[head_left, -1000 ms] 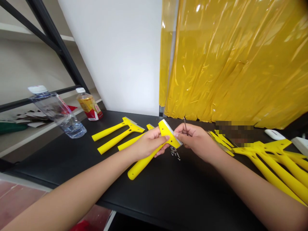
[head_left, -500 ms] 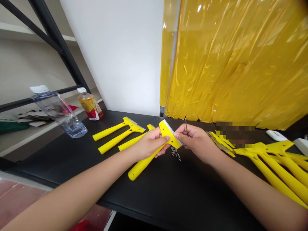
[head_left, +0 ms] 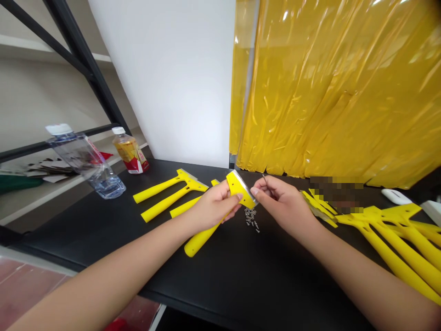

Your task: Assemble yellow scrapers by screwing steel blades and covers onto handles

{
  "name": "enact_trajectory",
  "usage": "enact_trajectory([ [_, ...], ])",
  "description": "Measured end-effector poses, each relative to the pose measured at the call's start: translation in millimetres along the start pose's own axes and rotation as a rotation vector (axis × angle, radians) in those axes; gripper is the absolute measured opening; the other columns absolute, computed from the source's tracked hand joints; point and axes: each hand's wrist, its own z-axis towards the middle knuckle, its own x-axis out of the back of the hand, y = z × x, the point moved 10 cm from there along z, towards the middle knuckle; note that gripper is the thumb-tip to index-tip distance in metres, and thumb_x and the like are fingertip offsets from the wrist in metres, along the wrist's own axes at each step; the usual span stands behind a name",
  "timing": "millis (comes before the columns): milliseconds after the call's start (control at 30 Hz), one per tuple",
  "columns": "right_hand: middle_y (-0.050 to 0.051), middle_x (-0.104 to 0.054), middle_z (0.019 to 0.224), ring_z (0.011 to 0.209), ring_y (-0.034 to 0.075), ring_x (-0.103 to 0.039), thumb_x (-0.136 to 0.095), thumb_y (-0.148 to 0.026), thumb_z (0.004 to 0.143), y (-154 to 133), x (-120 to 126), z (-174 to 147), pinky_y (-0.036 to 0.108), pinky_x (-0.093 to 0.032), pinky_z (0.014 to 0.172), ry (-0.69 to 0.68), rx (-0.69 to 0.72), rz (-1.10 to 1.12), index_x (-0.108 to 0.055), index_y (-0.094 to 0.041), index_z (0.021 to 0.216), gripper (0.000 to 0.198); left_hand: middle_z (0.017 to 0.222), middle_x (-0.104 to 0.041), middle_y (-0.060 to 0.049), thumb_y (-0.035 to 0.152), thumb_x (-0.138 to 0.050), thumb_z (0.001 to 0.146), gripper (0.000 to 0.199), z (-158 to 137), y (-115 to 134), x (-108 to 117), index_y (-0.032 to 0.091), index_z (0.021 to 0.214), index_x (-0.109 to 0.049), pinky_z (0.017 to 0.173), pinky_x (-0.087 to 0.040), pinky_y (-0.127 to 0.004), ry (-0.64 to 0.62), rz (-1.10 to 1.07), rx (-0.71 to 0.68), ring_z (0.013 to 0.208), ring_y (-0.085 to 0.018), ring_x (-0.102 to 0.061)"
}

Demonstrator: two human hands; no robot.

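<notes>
My left hand (head_left: pixel 220 201) is closed around the neck of a yellow scraper (head_left: pixel 237 186), its head raised and tilted and its handle slanting toward me. A silvery strip runs along the head's right edge. At that edge, my right hand (head_left: pixel 279 197) has its thumb and fingers pinched together. A thin dark metal rod (head_left: pixel 264 178) sticks up from the right fingers; the rest of it is hidden. Just below the scraper head lies a small pile of screws and nuts (head_left: pixel 251 217) on the black table (head_left: pixel 241 285).
More yellow scrapers (head_left: pixel 172 202) lie on the left, one partly behind my left arm. Several scraper handles (head_left: pixel 386 230) and flat yellow pieces (head_left: pixel 319 204) are at the right. A clear bottle (head_left: pixel 84 158) and a juice bottle (head_left: pixel 130 151) stand back left. Yellow plastic sheeting (head_left: pixel 337 92) hangs behind.
The scraper in my left hand has turned and shifted slightly left. The rod in my right hand has tipped and shows less above the fingers. More of the screw pile is visible.
</notes>
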Motion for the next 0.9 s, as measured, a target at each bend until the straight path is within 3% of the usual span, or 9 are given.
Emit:
enact_trajectory([
  [167,-0.002,-0.055,0.074,0.066,0.015,-0.047,-0.068,-0.047,0.096,-17.8,-7.5,-9.7,0.03,-0.039,0.06,-0.011,0.078,-0.104,-0.061,-0.024,0.084,0.027,0.076,-0.058,0.002,0.036,-0.052,0.103,0.018,-9.9,27.9,13.9,0.022,0.091,-0.053,0.061,-0.039,-0.026,0.143,0.495,-0.171,0.066,-0.014,-0.053],
  [333,-0.002,-0.054,0.07,0.064,0.013,-0.045,-0.072,-0.052,0.091,-18.8,-18.7,-14.2,0.028,-0.036,0.057,-0.044,-0.003,-0.017,-0.061,-0.022,0.077,0.034,0.082,-0.064,-0.003,0.037,-0.045,0.106,0.021,-17.4,38.6,2.5,0.022,0.101,-0.059,0.058,-0.031,-0.03,0.163,1.05,-0.206,0.065,-0.02,-0.057],
  [500,-0.006,-0.039,0.06,0.055,0.01,-0.03,-0.073,-0.055,0.089,-1.0,-22.3,-17.4,0.027,-0.022,0.049,-0.003,-0.184,0.186,-0.054,-0.021,0.068,0.045,0.108,-0.068,-0.013,0.028,-0.045,0.104,0.028,-21.5,38.2,-7.6,0.022,0.126,-0.061,0.067,-0.042,-0.033,0.186,1.223,-0.201,0.088,-0.028,-0.068],
  [600,-0.006,-0.042,0.061,0.054,0.009,-0.029,-0.076,-0.051,0.087,9.8,-19.4,-14.2,0.027,-0.019,0.048,0.006,-0.227,0.309,-0.059,-0.021,0.074,0.037,0.126,-0.065,-0.014,0.029,-0.052,0.102,0.038,-23.2,41.8,8.4,0.023,0.14,-0.051,0.075,-0.047,-0.035,0.331,1.016,-0.2,0.095,-0.026,-0.068],
  [700,-0.006,-0.045,0.064,0.053,0.009,-0.029,-0.078,-0.047,0.086,15.2,-13.4,-5.7,0.027,-0.017,0.048,-0.004,-0.2,0.401,-0.06,-0.022,0.079,0.032,0.127,-0.065,-0.01,0.036,-0.064,0.098,0.056,-19.3,35.4,28.9,0.026,0.146,-0.037,0.072,-0.05,-0.031,0.404,0.468,-0.178,0.08,-0.016,-0.067],
  [800,-0.005,-0.049,0.068,0.053,0.008,-0.028,-0.079,-0.046,0.086,19.0,-11.1,1.5,0.027,-0.017,0.048,-0.047,-0.174,0.428,-0.06,-0.021,0.08,0.032,0.106,-0.069,-0.005,0.044,-0.069,0.095,0.049,-7.1,18.9,23.9,0.023,0.133,-0.045,0.06,-0.05,-0.026,0.262,-0.041,-0.073,0.065,-0.012,-0.063],
  [900,-0.004,-0.055,0.074,0.054,0.008,-0.029,-0.078,-0.048,0.087,21.3,-11.7,3.9,0.028,-0.018,0.048,-0.085,-0.165,0.421,-0.061,-0.021,0.083,0.032,0.079,-0.067,-0.001,0.046,-0.073,0.092,0.036,-2.4,7.9,11.7,0.017,0.109,-0.06,0.05,-0.044,-0.023,0.135,-0.208,0.05,0.057,-0.012,-0.06],
])
